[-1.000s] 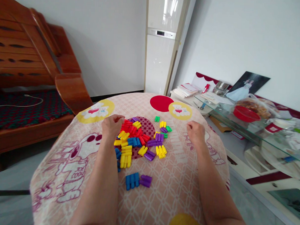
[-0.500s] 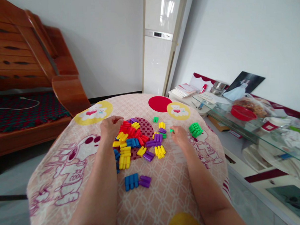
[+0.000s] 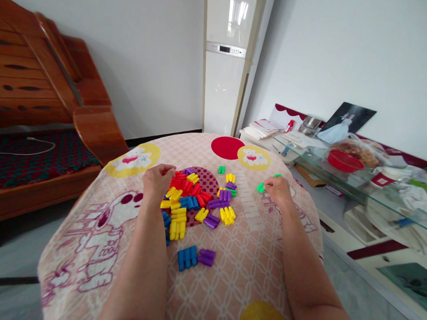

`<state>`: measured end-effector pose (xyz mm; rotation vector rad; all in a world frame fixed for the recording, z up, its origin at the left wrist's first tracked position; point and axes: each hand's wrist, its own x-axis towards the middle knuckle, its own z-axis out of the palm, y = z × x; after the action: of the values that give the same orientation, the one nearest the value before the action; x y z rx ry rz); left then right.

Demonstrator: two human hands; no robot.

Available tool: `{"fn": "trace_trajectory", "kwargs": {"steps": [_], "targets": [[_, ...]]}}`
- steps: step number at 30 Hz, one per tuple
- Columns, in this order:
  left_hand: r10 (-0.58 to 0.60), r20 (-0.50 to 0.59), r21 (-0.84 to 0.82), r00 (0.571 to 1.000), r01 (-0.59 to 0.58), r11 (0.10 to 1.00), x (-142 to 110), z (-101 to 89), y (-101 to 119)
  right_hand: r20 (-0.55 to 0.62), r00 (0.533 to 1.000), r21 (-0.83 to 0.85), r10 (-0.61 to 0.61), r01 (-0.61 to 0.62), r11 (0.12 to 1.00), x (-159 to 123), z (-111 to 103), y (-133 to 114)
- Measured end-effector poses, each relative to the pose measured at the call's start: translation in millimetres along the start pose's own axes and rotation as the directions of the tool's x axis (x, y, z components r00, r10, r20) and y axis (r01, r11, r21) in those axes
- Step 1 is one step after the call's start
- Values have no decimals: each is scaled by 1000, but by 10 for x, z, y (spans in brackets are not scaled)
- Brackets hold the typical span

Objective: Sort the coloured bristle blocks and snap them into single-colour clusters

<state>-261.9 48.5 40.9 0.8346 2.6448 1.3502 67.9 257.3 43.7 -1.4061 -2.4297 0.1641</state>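
My right hand (image 3: 278,190) pinches a small green plastic building block (image 3: 260,187) at the right side of the table. Behind that hand, just a sliver of the green block cluster (image 3: 277,175) shows. At the pile's left edge is my left hand (image 3: 157,179), its fingers pressed together beside the red blocks (image 3: 187,189); whatever they hold is hidden. Yellow blocks (image 3: 177,223), blue blocks (image 3: 189,203) and purple blocks (image 3: 224,198) lie around the red ones. Nearer to me sit a blue block (image 3: 187,258) and a purple block (image 3: 206,257). One green block (image 3: 222,170) lies at the back.
A patterned cloth covers the round table (image 3: 226,274). To the left stands a wooden bench (image 3: 94,126). On the right, a glass-topped cabinet (image 3: 316,159) carries papers, a red bowl (image 3: 346,161) and a photograph (image 3: 347,121). A tall white appliance (image 3: 223,89) fills the corner.
My right hand has moved right with the green block, from beside the purple blocks to in front of the green cluster, now mostly covering it. My left hand stays in place.
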Motion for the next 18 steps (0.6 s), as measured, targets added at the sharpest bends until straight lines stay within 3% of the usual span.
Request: {"fn": "trace_trajectory", "kwargs": {"steps": [4, 11, 15, 18], "targets": [[22, -1, -19, 1000, -22, 1000, 23, 37, -46, -155, 986, -119, 52, -71, 990, 33, 28, 110], [20, 8, -14, 1000, -20, 1000, 9, 37, -15, -114, 987, -293, 111, -140, 946, 70, 113, 95], [8, 8, -10, 1000, -8, 1000, -19, 0, 43, -96, 981, -303, 167, -188, 934, 80, 87, 79], [7, 12, -12, 1000, -6, 1000, -32, -11, 51, -149, 974, -265, 170, -205, 942, 57, 75, 43]]}}
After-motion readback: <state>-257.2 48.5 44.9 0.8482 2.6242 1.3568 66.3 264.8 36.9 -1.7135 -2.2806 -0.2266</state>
